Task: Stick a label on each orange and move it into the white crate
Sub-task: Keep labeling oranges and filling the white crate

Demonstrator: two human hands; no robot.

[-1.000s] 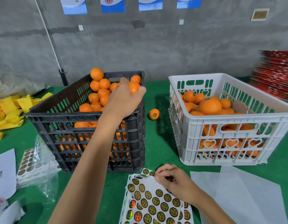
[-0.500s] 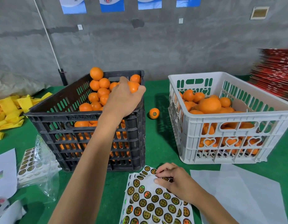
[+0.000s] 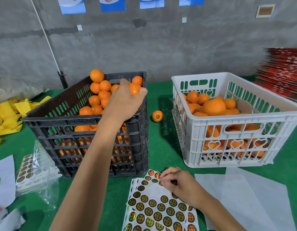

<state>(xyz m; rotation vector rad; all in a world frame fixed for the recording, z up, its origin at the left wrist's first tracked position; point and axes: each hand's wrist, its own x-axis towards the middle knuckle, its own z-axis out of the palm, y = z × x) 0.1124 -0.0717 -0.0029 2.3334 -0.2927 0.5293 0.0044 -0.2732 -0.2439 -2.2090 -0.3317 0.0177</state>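
Orange fruit (image 3: 134, 89) gripped in L hand (image 3: 124, 102) over black crate (image 3: 87, 137), R hand (image 3: 177, 182) pinching at label sheet (image 3: 159, 207) on green surface (image 3: 161, 147), prob. so label meets fruit w/o delay; white crate (image 3: 227, 130) sits just right, within reach.

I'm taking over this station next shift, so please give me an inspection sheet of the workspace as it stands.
Surface: green table.
Job's things: black crate and white crate both hold oranges; one labelled orange lies between them; label sheets at the front.
Clutter: yellow foam sleeves, bagged labels, white paper.
Hands: left hand grips an orange; right hand pinches at a label.
Cables: nothing seen.
Surroundings: grey wall, red stack.
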